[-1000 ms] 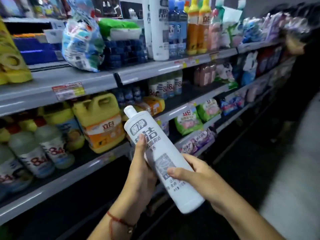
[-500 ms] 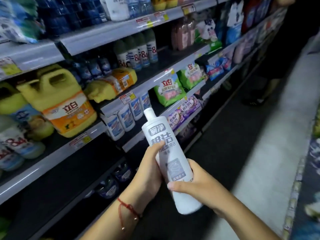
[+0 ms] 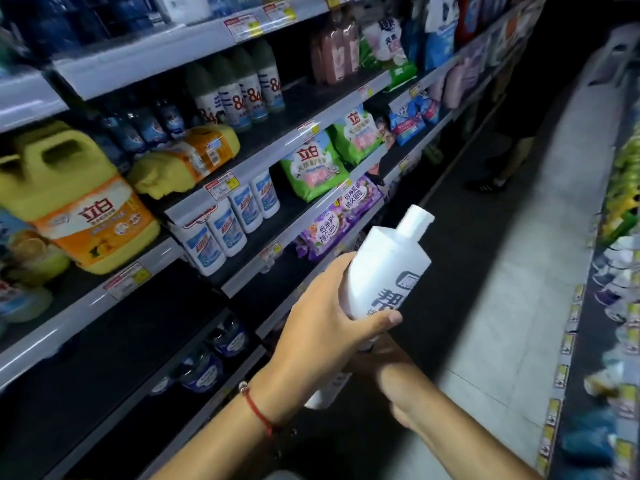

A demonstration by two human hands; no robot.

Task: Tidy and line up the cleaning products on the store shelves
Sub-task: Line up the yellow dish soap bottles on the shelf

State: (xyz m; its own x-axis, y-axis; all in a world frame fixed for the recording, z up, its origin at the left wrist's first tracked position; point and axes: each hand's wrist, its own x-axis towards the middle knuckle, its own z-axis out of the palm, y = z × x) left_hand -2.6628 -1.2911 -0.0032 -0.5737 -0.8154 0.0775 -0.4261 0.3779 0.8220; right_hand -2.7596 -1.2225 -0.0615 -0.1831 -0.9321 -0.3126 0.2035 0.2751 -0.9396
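A tall white plastic bottle with a narrow white cap (image 3: 388, 271) is held off the shelves, tilted in mid-air over the aisle, and is not yet placed. The left hand (image 3: 325, 327) is curled round its upper body, thumb across the label; the right hand (image 3: 388, 368) lies beneath at the lower part, but its fingers are hidden, so its grasp cannot be told. On the grey metal shelves (image 3: 194, 53) a row of small white bottles with blue labels (image 3: 225, 230) stands in line, while a yellow jug with an orange label (image 3: 76, 202) leans and a yellow pack (image 3: 187, 161) lies flat. The task is judged largely unfinished.
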